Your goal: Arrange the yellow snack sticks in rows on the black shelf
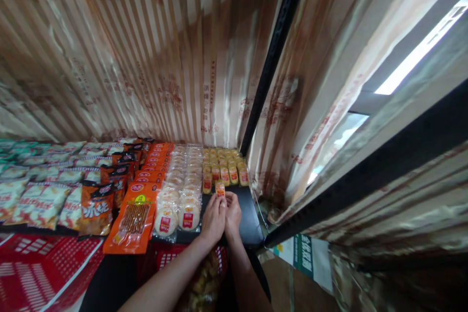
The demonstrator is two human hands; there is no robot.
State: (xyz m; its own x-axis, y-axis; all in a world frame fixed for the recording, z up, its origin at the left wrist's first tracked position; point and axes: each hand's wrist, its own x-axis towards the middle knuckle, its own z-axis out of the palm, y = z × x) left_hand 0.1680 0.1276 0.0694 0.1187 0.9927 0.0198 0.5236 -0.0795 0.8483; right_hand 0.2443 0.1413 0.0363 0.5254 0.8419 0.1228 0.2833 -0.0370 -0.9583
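My left hand (213, 218) and my right hand (233, 214) are close together over the front of the black shelf (250, 217). Between their fingertips is a small yellow snack pack (220, 187) with a red label, standing up from the fingers of both closed hands. Just beyond it are rows of matching yellow snack packs (233, 174) at the shelf's right end. To the left of my hands lie clear packs of round rice crackers (189, 214) in two columns. My fingertips are partly hidden behind the hands.
Orange stick-snack bags (137, 214), brown-orange bags (96, 208) and white snack bags (40, 204) fill the shelf leftward. A red basket (47, 268) stands below left; another red basket (171, 253), with yellow packs, is under my arms. Black posts (272, 58) and plastic sheeting border the shelf.
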